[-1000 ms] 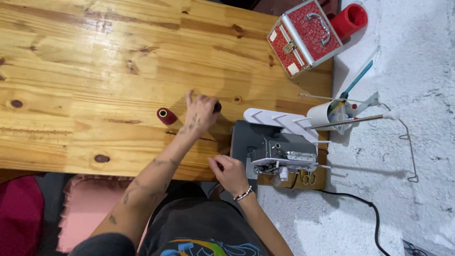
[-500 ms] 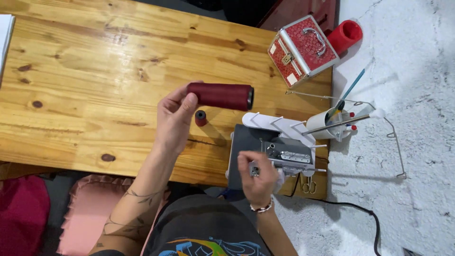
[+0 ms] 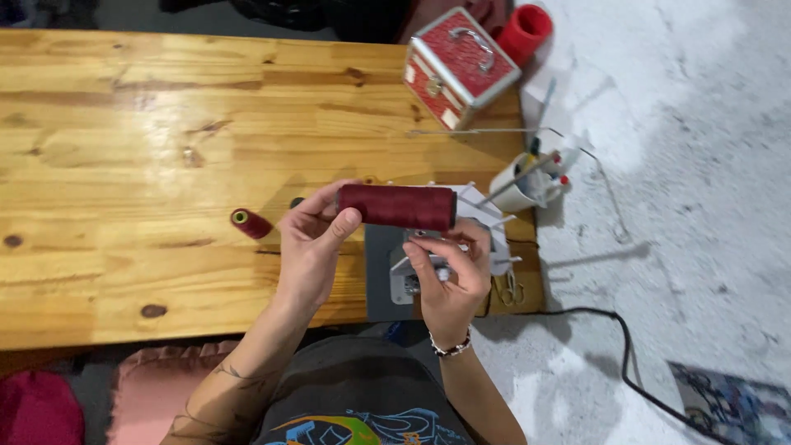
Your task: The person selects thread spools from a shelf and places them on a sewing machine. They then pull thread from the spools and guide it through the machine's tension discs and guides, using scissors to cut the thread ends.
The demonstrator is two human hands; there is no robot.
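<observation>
My left hand (image 3: pixel 311 247) holds a large dark red thread spool (image 3: pixel 397 206) sideways by its left end, above the wooden table (image 3: pixel 124 148). My right hand (image 3: pixel 449 276) is just under the spool's right end, fingers curled and pinched near it; any thread between them is too fine to see. Below both hands sits a small grey and white sewing machine (image 3: pixel 395 280), mostly hidden by my right hand. A smaller dark red spool (image 3: pixel 250 223) lies on the table left of my left hand.
A red case with a metal handle (image 3: pixel 460 66) and a red cylinder (image 3: pixel 524 31) stand at the table's far right corner. A white cup of tools (image 3: pixel 517 185) sits by the right edge. A black cable (image 3: pixel 626 363) runs across the white floor. Pink cushion (image 3: pixel 148 387) below.
My left hand picked the large spool up off the table and brought it toward me. My right hand left the machine and rose to the spool's right end.
</observation>
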